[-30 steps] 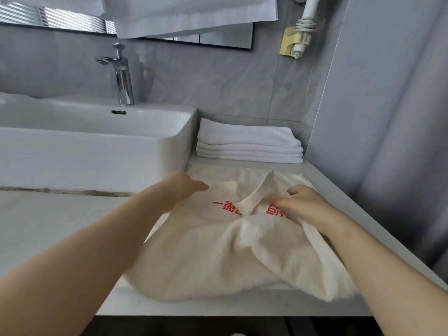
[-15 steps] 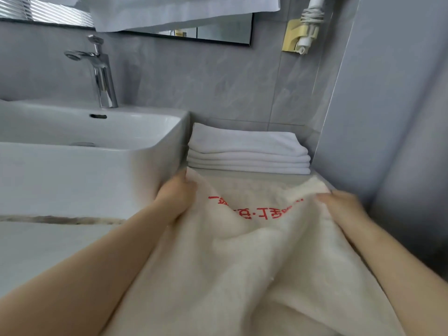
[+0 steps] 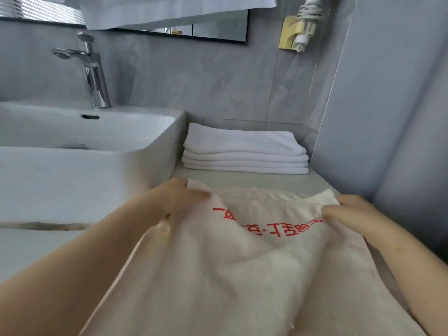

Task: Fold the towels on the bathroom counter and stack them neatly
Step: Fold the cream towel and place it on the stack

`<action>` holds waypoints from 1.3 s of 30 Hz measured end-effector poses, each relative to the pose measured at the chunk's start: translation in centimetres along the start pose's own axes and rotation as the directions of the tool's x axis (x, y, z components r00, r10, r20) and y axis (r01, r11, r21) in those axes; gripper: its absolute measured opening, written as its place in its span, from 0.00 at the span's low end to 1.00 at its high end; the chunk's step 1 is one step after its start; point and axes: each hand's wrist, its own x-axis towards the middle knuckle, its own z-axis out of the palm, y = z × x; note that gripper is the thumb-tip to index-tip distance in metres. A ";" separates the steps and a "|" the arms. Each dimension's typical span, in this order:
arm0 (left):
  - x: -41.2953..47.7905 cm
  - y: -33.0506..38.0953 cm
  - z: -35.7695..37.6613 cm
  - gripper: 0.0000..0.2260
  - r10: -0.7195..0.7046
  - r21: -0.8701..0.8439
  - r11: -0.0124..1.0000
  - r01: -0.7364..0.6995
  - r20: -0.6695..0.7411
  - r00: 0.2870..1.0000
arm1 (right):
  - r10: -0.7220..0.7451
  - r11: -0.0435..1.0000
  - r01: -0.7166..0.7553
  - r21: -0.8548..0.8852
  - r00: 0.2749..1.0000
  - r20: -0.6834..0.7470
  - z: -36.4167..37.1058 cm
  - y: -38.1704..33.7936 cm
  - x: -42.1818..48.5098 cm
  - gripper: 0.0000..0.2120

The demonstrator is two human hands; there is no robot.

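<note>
From the head view, a cream towel (image 3: 242, 275) with red lettering lies spread over the table (image 3: 242, 179), its near part running down out of frame toward the person. The left hand (image 3: 179, 200) pinches the far left corner, thumb on top; the right hand (image 3: 349, 212) grips the far right corner with curled fingers. The far edge between them sags and wrinkles instead of running straight. Behind it, against the wall, sits a stack of folded white towels (image 3: 244, 154), well apart from the cream one, just beside the sink (image 3: 97, 166).

The likely step is squaring the towel for a fold. The risk, as I judge it, is a crooked fold: the slack middle could bunch and the corners fail to meet. The soft terry may also slip from a light pinch, and since the near part hangs toward the table's front, its weight could drag the cloth off.
</note>
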 end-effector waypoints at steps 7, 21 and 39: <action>0.2 2.5 -0.8 0.04 0.112 -0.318 0.931 -0.177 -0.213 0.971 | -0.105 0.946 0.148 0.287 0.982 -0.157 -1.0 -0.5 2.3 0.12; 3.0 -1.1 3.0 0.09 0.223 0.395 0.914 -0.095 -0.291 0.931 | -0.142 0.982 0.097 -0.165 0.948 -0.286 1.6 2.6 3.3 0.03; 2.7 -1.0 2.2 0.04 0.245 0.294 0.944 -0.146 -0.333 0.910 | -0.210 0.970 0.193 -0.147 0.971 -0.113 1.7 0.5 2.1 0.08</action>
